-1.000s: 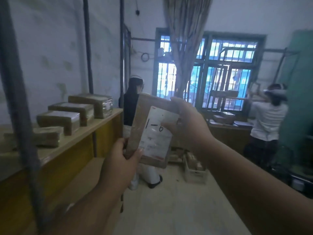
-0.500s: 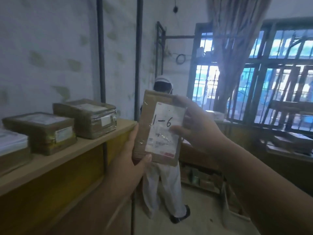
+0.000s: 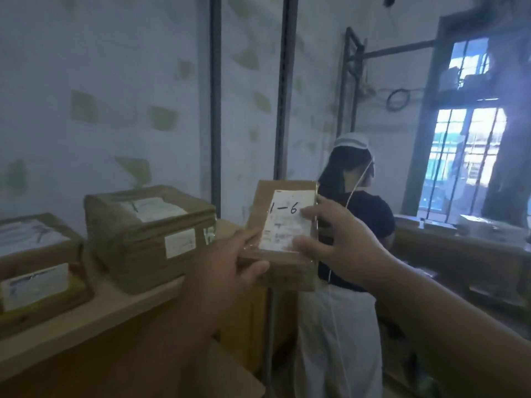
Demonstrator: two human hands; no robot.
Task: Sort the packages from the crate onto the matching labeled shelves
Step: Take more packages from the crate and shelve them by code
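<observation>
A brown package [image 3: 283, 225] with a white label marked "1-6" is held upright in front of me by both hands. My left hand [image 3: 227, 271] grips its lower left corner, thumb across the bottom edge. My right hand [image 3: 336, 239] grips its right side, thumb and fingers on the label. The package hangs just past the right end of a wooden shelf [image 3: 94, 314]. On that shelf sit two brown taped packages, one near the end [image 3: 149, 237] and one further left [image 3: 37, 262], both with white labels.
Dark metal shelf posts [image 3: 215, 96] rise behind the shelf against a white wall. A person in a dark top and white trousers [image 3: 353, 254] stands close ahead with their back to me. A barred window [image 3: 465, 156] and a counter with boxes [image 3: 459, 242] lie to the right.
My view has swung left and closer to the shelf. The package has dropped slightly and moved toward the shelf's right end. Both hands keep their hold.
</observation>
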